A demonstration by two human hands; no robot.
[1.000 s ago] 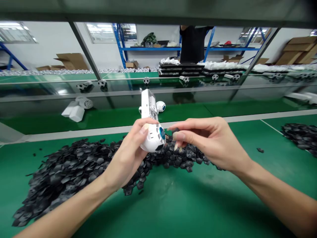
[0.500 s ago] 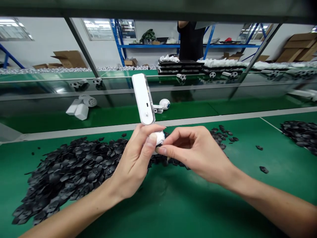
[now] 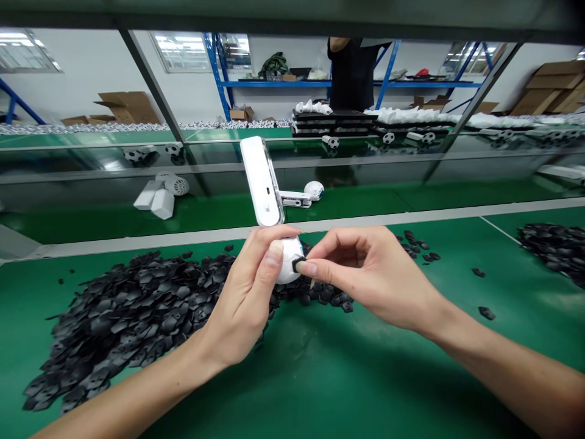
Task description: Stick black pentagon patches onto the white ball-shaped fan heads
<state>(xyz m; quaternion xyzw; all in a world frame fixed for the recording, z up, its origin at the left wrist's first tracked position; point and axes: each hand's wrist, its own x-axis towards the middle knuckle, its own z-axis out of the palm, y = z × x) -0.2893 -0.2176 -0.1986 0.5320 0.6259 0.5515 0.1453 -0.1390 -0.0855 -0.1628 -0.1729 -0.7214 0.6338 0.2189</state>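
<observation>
My left hand (image 3: pixel 249 299) is closed around a white ball-headed device, its thumb pressing on the round head (image 3: pixel 287 275). The device's long flat white arm (image 3: pixel 260 180) stands up above my fingers, tilted slightly left. Between thumb and forefinger, my right hand (image 3: pixel 375 280) pinches a small black five-sided plate (image 3: pixel 298 264) against the right side of the ball. Fingertips partly cover the plate, so I cannot tell whether it is seated. Below and behind my hands lies a big heap of similar black plates (image 3: pixel 141 305).
A second heap of black plates (image 3: pixel 555 253) lies at the right, with a loose plate (image 3: pixel 487 313) nearby. Beyond a pale rail (image 3: pixel 219 235), white parts (image 3: pixel 158 198) and another white ball-headed device (image 3: pixel 301 195) lie on a green belt. A person in black (image 3: pixel 351 76) stands behind.
More of the white ball and the black plate shows between my hands. The device has shifted slightly left. White parts on the belt behind the rail have moved right.
</observation>
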